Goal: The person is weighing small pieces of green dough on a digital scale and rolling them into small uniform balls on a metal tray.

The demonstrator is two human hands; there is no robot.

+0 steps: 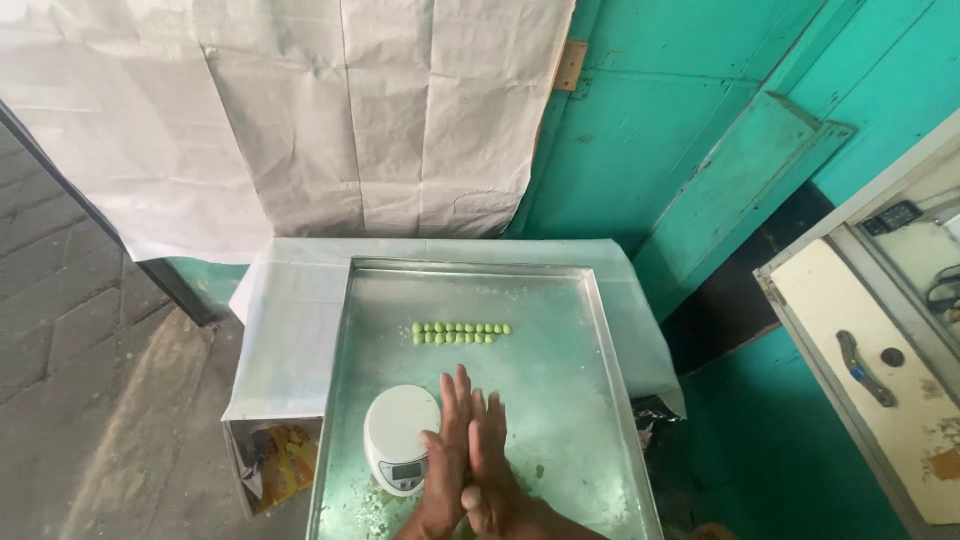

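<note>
Packages: yellow and orange wrapper [283, 462] at lower left of the frame, crumpled, lying under the edge of the desk [290, 330] beside the tray; its print cannot be read.
Paper sheet: large creased white sheet [300, 110] hanging across the upper left of the frame, against the turquoise wooden wall [680, 110].
Hands: left hand [447, 455] and right hand [493, 470] at lower centre, pressed palm to palm, fingers straight and pointing up the frame; whether anything lies between the palms cannot be told.
Scale: small round white kitchen scale [398, 430], touching the left hand's edge, standing on the tray at lower centre-left.
Tray: wide shiny metal tray [590, 400] covering most of the desk, with green smears near the hands.
Green balls: two short rows of small green balls [460, 333] at mid-frame on the tray, well apart from the hands.
Cabinet: cream door with a metal handle [870, 370] at right edge.
</note>
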